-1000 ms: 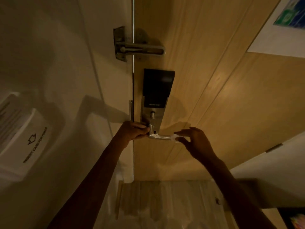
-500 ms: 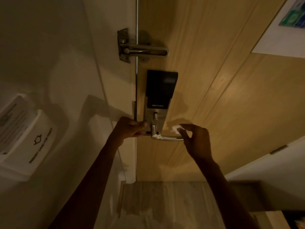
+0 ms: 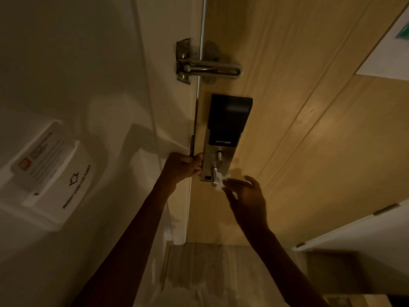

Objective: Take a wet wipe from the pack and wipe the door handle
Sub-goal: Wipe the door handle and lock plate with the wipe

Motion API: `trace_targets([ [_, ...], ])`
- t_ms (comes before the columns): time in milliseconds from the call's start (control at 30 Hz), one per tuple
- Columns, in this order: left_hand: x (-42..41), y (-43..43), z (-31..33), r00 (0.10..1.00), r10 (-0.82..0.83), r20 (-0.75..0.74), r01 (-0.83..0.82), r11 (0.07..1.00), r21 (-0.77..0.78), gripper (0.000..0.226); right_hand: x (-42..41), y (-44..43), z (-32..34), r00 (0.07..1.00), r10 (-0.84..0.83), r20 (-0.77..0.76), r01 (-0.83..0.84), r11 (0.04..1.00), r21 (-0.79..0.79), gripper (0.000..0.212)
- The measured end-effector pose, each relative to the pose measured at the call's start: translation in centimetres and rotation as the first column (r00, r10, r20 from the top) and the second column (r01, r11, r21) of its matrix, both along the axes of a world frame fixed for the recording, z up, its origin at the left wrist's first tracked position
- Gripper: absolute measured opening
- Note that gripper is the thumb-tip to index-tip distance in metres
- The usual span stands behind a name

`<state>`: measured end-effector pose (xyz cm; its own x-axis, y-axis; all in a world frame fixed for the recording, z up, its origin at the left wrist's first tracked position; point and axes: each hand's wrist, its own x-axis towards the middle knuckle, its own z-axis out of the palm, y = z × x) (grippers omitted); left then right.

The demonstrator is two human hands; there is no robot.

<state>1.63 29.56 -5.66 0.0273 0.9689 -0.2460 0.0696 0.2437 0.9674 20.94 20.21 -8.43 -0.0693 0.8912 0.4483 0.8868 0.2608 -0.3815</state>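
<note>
A silver lever handle point(image 3: 214, 176) sticks out below the black smart lock plate point(image 3: 228, 120) on the wooden door point(image 3: 309, 129). My right hand point(image 3: 247, 196) pinches a small crumpled white wet wipe point(image 3: 221, 181) and holds it against the handle near its pivot; most of the lever is hidden behind the wipe and fingers. My left hand point(image 3: 183, 167) grips the door's edge just left of the lock plate. The wipe pack is out of sight.
A metal swing bar guard point(image 3: 208, 68) bridges the frame and door above the lock. A white key-card holder point(image 3: 55, 173) is mounted on the left wall. A paper notice point(image 3: 394, 52) hangs at the door's upper right. Wood floor point(image 3: 210, 262) lies below.
My right hand has slid the wipe leftwards along the lever, from its free end to the pivot by the lock plate. My left hand has stayed at the door's edge.
</note>
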Motion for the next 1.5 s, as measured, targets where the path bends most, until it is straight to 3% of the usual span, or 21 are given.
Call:
trace_targets([
  [100,0.1,0.2,-0.3,0.999,0.017,-0.044,-0.016,0.999,0.032,0.03,1.6,0.8,1.0,0.998,0.009,-0.06,-0.014,0.996,-0.086,0.017],
  [200,0.0,0.3,-0.6,0.999,0.021,-0.036,-0.02,0.999,0.03,0.03,-1.9,1.3,1.3,0.996,0.035,-0.081,-0.045,0.99,-0.135,0.015],
  [500,0.3,0.3,-0.6,1.0,0.023,-0.017,-0.022,0.999,0.037,0.031,2.0,1.8,4.3,0.992,0.13,0.002,-0.127,0.971,-0.205,0.019],
  [567,0.2,0.5,-0.8,1.0,0.014,0.012,-0.015,1.0,0.025,0.028,-0.5,1.9,3.7,0.985,0.171,0.005,-0.167,0.971,-0.171,0.028],
  [633,0.2,0.5,-0.6,1.0,0.009,0.025,-0.01,1.0,0.013,0.028,-1.1,1.4,3.8,0.988,0.157,-0.009,-0.157,0.982,-0.109,0.015],
  [733,0.0,0.4,-0.2,0.998,0.005,0.055,-0.004,1.0,-0.004,0.029,2.6,1.0,4.5,0.978,0.197,0.073,-0.188,0.976,-0.11,0.01],
  [900,0.0,0.1,-0.3,0.998,0.009,0.062,-0.01,1.0,0.003,0.023,7.3,2.4,4.9,0.957,0.287,0.042,-0.267,0.928,-0.259,0.01],
  [1000,0.0,0.0,-0.4,0.998,0.016,0.058,-0.018,0.999,0.028,0.021,9.4,2.4,4.1,0.964,0.254,0.082,-0.223,0.935,-0.275,0.009],
  [1067,0.0,-0.1,-0.4,0.999,0.013,0.052,-0.015,0.999,0.038,0.021,11.0,2.0,3.5,0.988,0.154,0.008,-0.147,0.958,-0.247,0.008],
  [1133,0.1,-0.1,-0.4,0.998,0.022,0.06,-0.024,0.999,0.039,0.019,11.1,1.2,2.3,0.966,-0.042,-0.254,-0.008,0.982,-0.19,0.011],
  [1167,0.1,-0.1,-0.4,0.997,0.023,0.068,-0.026,0.999,0.042,0.018,10.4,0.8,1.4,0.888,-0.159,-0.432,0.082,0.978,-0.192,0.015],
  [1200,0.1,-0.1,-0.4,0.997,0.021,0.075,-0.024,0.999,0.045,0.017,9.2,0.5,0.6,0.753,-0.261,-0.604,0.137,0.96,-0.245,0.019],
  [1267,0.0,0.0,-0.5,0.997,0.017,0.081,-0.02,0.999,0.034,0.017,6.3,0.1,-1.3,0.347,-0.358,-0.867,-0.008,0.923,-0.384,0.025],
  [1333,-0.1,0.1,-0.7,0.998,0.012,0.067,-0.013,1.0,0.023,0.019,3.8,-0.5,-2.7,-0.133,-0.473,-0.871,-0.22,0.871,-0.439,0.018],
  [1367,-0.1,0.1,-0.7,0.998,0.01,0.057,-0.011,1.0,0.02,0.02,2.8,-0.7,-3.3,-0.276,-0.542,-0.794,-0.279,0.836,-0.473,0.013],
  [1400,-0.1,0.2,-0.7,0.999,0.01,0.036,-0.011,1.0,0.017,0.023,1.8,-1.0,-3.7,-0.337,-0.598,-0.727,-0.325,0.799,-0.506,0.009],
  [1500,0.0,0.1,-0.6,1.0,0.021,0.007,-0.021,0.999,0.043,0.027,-1.0,-1.4,-3.9,-0.42,-0.61,-0.672,-0.423,0.786,-0.45,0.049],
])
